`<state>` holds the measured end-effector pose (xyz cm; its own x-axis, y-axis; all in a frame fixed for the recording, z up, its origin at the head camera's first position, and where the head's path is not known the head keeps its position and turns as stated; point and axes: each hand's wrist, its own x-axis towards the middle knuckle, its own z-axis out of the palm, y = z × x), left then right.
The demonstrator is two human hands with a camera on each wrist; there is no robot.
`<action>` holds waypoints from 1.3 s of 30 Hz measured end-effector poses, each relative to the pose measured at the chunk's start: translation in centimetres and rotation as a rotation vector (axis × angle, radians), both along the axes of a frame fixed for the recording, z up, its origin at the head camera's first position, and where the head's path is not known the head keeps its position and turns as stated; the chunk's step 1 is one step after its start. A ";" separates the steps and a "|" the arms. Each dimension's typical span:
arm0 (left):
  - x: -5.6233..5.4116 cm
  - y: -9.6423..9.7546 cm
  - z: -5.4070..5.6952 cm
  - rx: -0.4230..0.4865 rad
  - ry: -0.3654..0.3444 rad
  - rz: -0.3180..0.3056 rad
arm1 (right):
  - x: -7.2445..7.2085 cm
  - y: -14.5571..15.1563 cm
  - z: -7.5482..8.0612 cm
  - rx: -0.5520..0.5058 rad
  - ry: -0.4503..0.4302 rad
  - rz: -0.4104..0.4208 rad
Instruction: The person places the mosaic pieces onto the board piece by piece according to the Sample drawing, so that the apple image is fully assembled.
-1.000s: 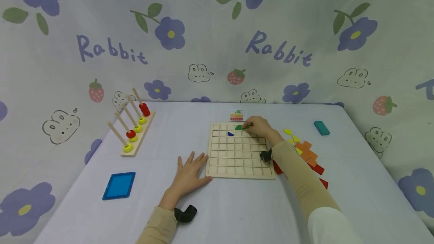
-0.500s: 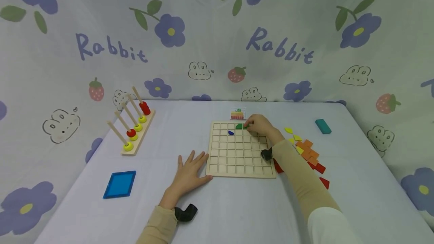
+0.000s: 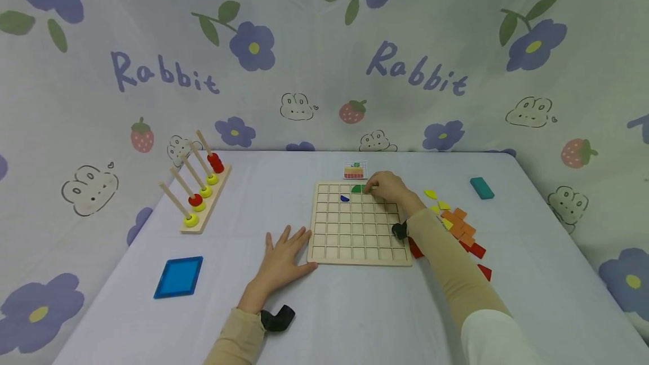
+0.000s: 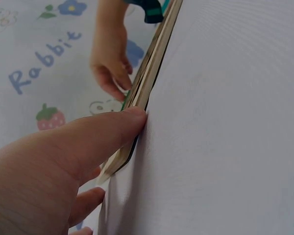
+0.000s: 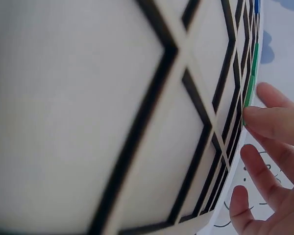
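A wooden grid board (image 3: pixel 350 234) lies flat on the table. My left hand (image 3: pixel 281 261) has its fingers spread at the board's left side, its thumb on the near left corner; the left wrist view shows the thumb tip against the board's edge. Over the far row, my right hand (image 3: pixel 390 186) pinches a green piece (image 5: pixel 249 93) between thumb and index finger, low at the grid. Left of those fingertips another green piece (image 3: pixel 357 189) lies in the far row. A small blue piece (image 3: pixel 345 199) sits one row nearer.
A pattern card (image 3: pixel 355 170) lies behind the board. Yellow, orange (image 3: pixel 459 226) and red pieces (image 3: pixel 484 272) are scattered right of it, partly under the right forearm. A teal block (image 3: pixel 481 188) is farther right. At left stand a bead peg rack (image 3: pixel 205 207) and a blue square tray (image 3: pixel 178 277).
The green piece in my right fingers has come down from a raised, tilted pose to the board, the fingertips shifting slightly. My left hand keeps its place.
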<state>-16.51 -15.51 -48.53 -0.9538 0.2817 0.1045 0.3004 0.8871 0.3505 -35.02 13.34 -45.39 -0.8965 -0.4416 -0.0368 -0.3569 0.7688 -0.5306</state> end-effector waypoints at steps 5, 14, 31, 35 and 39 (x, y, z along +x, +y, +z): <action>0.0 0.1 0.1 -0.007 -0.004 0.000 | 0.5 0.6 1.4 -0.079 -0.050 -0.023; -0.2 -0.2 0.3 -0.009 -0.017 0.007 | 1.0 5.0 3.2 -0.137 -0.011 -0.094; -0.3 0.2 0.0 -0.005 -0.009 0.010 | 3.1 7.3 1.3 0.124 -0.088 -0.048; -0.4 0.5 0.0 -0.006 -0.016 0.006 | 3.4 7.4 1.5 0.178 -0.016 -0.068; -0.5 0.7 0.1 -0.005 -0.017 0.007 | 3.5 7.4 2.1 0.205 0.008 -0.094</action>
